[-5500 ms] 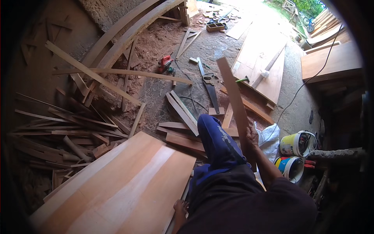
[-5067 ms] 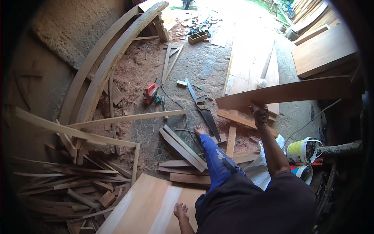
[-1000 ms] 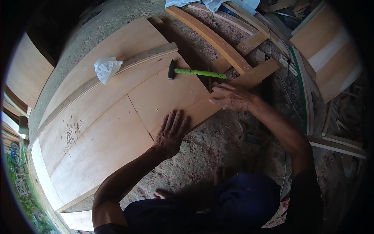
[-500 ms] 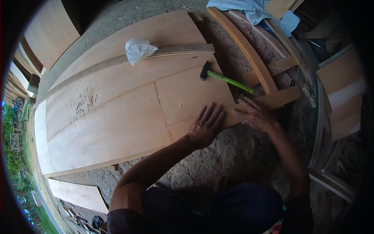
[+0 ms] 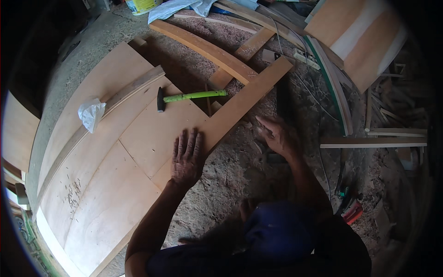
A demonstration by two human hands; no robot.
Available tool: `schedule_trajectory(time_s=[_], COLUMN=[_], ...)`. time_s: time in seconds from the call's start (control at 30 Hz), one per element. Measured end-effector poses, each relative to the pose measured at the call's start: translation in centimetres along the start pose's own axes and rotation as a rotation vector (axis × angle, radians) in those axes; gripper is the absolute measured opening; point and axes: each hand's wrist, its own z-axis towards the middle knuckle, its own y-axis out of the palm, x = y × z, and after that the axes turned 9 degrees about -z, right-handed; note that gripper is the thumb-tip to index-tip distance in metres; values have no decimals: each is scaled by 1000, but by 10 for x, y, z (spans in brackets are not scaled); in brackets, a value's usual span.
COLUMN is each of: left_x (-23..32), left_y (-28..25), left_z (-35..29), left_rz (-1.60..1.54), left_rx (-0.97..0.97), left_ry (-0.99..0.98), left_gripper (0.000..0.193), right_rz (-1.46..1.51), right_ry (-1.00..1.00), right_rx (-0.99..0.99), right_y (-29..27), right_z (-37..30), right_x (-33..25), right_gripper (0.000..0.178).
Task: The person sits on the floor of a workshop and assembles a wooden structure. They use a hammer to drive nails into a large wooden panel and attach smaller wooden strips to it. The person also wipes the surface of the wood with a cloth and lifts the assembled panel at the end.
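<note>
"Leverage would worry me. That narrow board [image 5: 243, 102] lies along the near edge of the wide panel [image 5: 110, 189], and its far end, between one and two o'clock from the left hand [image 5: 186, 161], juts well past the panel. A knock out there could swing it off line."

"Isn't it being held?"

"By one hand, as far as I can see. The left lies palm down across the seam, fingers straight and slightly parted, pinching nothing. The right hand [image 5: 281, 138], between two and three o'clock, is over the rough floor [image 5: 221, 184], apart from the board. Its forefinger points out; I can't tell how the others are bent."

"And the hammer [image 5: 191, 95] at twelve?"

"Its green handle overhangs the panel's edge, so a brushing sleeve might tip it off. Those thin, loose bits at eight, likely nails [image 5: 73, 197], could roll if the panel were jolted."

"What's the wood like?"

"The panel is pale and smooth, with fine straight joints. The board is redder, flat and straight-sided. A greyish batten [image 5: 129, 90] crosses the panel from eleven to nine, with a crumpled, filmy white bag [image 5: 91, 114] against it at ten. Up at twelve, a thick orange-brown beam [image 5: 203, 51] is sprinkled with shavings."
</note>
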Motion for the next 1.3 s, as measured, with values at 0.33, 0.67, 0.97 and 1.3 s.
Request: schedule_trajectory(time_s=[0.33,0.67,0.97,1.3], left_x=[9,5,11,9], left_y=[17,0,4,-3], left_z=[3,6,13,10], left_rz=[130,47,85,93], left_rx=[35,15,-17,-149], left_ry=[52,2,-5,19], left_gripper=[63,72,68,63], right_rz=[174,271,195,8], right_ry=[327,84,-146,466], right_rx=[184,121,199,-91], right_y=[16,16,12,-32], right_z=[-122,-9,33,-224], right_x=[108,20,-1,133], right_gripper=[32,28,27,18])
